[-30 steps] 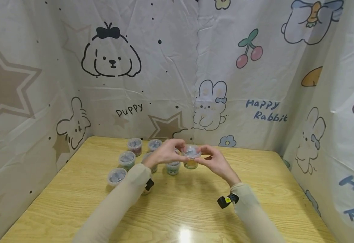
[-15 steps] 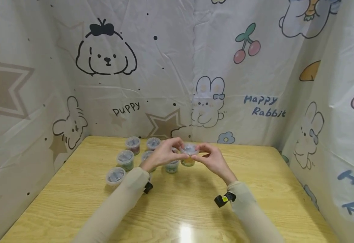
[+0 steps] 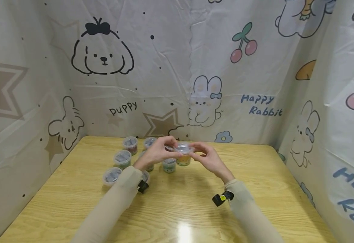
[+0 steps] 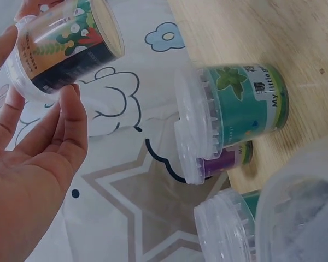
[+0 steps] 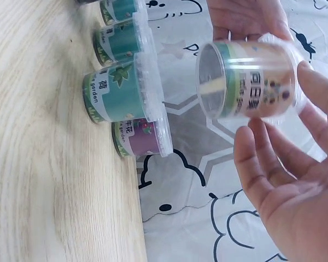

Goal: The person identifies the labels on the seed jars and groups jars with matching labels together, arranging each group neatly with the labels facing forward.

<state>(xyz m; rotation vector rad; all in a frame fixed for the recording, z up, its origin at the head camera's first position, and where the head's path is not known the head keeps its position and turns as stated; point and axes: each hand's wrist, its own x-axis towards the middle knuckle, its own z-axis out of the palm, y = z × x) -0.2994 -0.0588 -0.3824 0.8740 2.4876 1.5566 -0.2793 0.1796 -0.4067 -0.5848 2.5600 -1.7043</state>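
Note:
A clear plastic cup (image 3: 183, 158) with an orange label and a transparent lid (image 3: 183, 147) hangs in both hands above the table. My left hand (image 3: 158, 151) pinches its lid rim from the left, and my right hand (image 3: 208, 158) pinches the opposite side. Tilted in the left wrist view, the cup (image 4: 71, 43) shows leaf drawings and a black label panel. Its bottom and a label with printed characters face the right wrist view, where the cup (image 5: 246, 82) is off the table. Just left of it stands a teal-labelled cup (image 3: 169, 165).
Several similar lidded cups stand at the left of the wooden table (image 3: 225, 212), among them one (image 3: 113, 176) in front and a reddish one (image 3: 130, 145) at the back. My left forearm partly covers some. A purple-labelled cup (image 5: 136, 136) stands behind the teal one. Printed cloth (image 3: 165, 67) encloses the table.
Both hands have shifted the orange-labelled cup slightly left, closer to the teal-labelled cup. The head view has turned a little to the right. The standing cups have not moved.

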